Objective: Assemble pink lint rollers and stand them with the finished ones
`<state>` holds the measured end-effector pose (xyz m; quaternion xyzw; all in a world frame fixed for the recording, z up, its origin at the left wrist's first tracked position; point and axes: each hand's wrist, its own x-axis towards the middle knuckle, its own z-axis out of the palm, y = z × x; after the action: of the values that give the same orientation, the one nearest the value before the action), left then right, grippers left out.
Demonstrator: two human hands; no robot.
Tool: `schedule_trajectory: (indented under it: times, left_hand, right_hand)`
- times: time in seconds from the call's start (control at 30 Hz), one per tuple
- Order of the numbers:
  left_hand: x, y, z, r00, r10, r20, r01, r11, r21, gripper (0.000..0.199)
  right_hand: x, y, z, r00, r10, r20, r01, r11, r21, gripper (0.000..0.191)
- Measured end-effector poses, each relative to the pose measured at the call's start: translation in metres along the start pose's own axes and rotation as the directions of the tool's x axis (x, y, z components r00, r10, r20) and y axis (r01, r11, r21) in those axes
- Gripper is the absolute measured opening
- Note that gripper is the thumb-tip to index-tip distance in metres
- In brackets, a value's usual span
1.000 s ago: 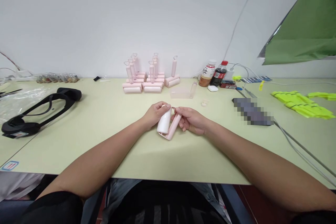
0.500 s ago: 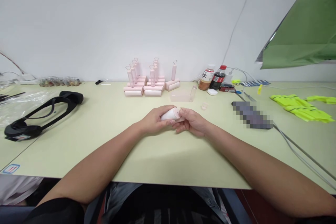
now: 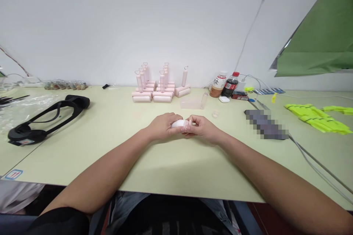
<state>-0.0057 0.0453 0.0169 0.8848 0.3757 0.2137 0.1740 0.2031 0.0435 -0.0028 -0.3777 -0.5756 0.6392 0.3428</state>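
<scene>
Over the middle of the table, my left hand [image 3: 164, 126] is wrapped round a white sticky roll of a lint roller [image 3: 178, 123], which lies nearly sideways. My right hand [image 3: 202, 128] pinches the pink end piece [image 3: 190, 123] at the roll's right end; its fingertips meet my left thumb there. The fingers partly hide how the two parts join. Just beyond my hands lie a clear pink cover [image 3: 190, 103], an upright pink handle [image 3: 204, 100] and a small clear pink part [image 3: 215, 114].
Several pink lint rollers [image 3: 142, 97] with heart-topped handles stand in rows by the wall. To their right are a brown drink bottle [image 3: 217, 85] and a cola bottle [image 3: 230, 85]. A black headset frame [image 3: 49, 119] lies left; a blurred dark object [image 3: 266, 125] and yellow straps [image 3: 317, 117] lie right.
My right fingers have closed in on the roll's right end, and the roll has turned a little more level. The whole view has shifted slightly.
</scene>
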Motion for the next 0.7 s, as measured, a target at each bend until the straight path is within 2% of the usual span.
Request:
schedule_trajectory:
  times: [0.2,0.43,0.6,0.7]
  left_hand:
    - [0.000,0.001,-0.005,0.999,-0.036,0.022,0.036,0.999,0.036,0.052]
    - [0.002,-0.001,-0.003,0.996,-0.083,0.016,0.081,0.991,0.102,0.054]
    - [0.003,-0.008,0.002,0.989,-0.144,-0.035,0.148,0.973,0.179,0.060]
    - [0.002,-0.010,0.006,0.991,-0.117,-0.059,0.126,0.974,0.187,0.058]
  right_hand:
    - [0.001,0.001,0.002,0.996,-0.080,-0.032,0.078,0.995,-0.066,0.045]
    - [0.002,0.007,0.002,0.990,-0.115,-0.085,0.102,0.984,-0.146,0.042]
    - [0.005,0.014,-0.002,0.983,-0.163,-0.091,0.141,0.968,-0.206,0.036]
    - [0.006,0.015,-0.003,0.977,-0.185,-0.107,0.154,0.957,-0.247,0.032]
